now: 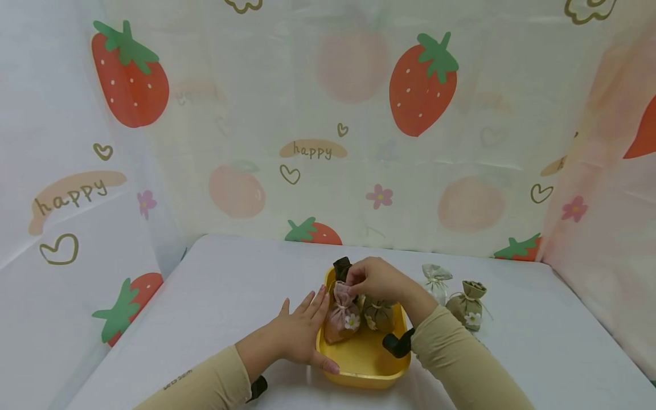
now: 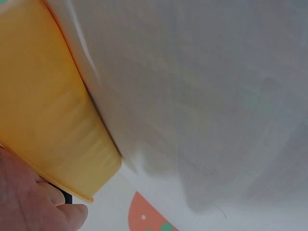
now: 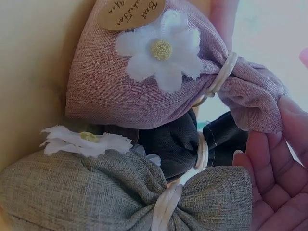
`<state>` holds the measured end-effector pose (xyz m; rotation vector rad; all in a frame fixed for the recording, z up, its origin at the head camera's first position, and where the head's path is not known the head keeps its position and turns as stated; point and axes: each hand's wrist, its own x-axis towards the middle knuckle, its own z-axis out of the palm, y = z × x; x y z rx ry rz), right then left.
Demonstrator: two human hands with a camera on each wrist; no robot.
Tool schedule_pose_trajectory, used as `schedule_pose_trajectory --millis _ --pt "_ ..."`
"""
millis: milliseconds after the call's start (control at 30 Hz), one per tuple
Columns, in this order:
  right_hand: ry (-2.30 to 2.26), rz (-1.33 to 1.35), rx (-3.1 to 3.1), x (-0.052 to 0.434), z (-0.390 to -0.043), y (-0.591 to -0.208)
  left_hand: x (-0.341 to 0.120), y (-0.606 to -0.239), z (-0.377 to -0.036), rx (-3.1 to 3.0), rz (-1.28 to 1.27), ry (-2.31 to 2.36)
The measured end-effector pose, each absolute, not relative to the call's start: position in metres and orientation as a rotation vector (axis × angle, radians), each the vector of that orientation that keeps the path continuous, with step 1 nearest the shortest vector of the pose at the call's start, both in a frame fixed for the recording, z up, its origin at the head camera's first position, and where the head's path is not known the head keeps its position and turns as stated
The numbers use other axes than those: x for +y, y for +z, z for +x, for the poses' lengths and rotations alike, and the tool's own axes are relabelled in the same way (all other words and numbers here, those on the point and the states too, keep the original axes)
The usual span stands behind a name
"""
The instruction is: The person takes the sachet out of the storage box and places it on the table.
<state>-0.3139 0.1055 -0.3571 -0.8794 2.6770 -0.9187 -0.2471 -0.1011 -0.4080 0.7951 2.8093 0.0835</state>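
A yellow plastic basin [image 1: 366,364] stands on the table with several small drawstring pouches in it. My right hand [image 1: 381,279] pinches the gathered top of the pink pouch [image 3: 130,72], which bears a white cloth flower and an oval tag. Beside it in the right wrist view are a grey-green pouch [image 3: 82,192] and a black pouch [image 3: 168,144], each tied with a pale cord. My left hand [image 1: 299,333] lies along the basin's left rim, fingers straight and thumb over the front part. In the left wrist view its fingers [image 2: 72,216] show at the rim.
Right of the basin, a whitish pouch [image 1: 437,282] and an olive pouch [image 1: 467,307] with a white flower stand on the white table [image 1: 246,279]. A curtain [image 1: 318,193] printed with strawberries encloses the back and sides.
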Motion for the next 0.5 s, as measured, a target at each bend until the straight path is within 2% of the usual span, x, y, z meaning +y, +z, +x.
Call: schedule_pose_trajectory --millis 500 --pt "-1.014 -0.887 2.710 0.116 -0.308 -0.338 -0.100 -0.406 -0.246 2.816 0.798 0.077"
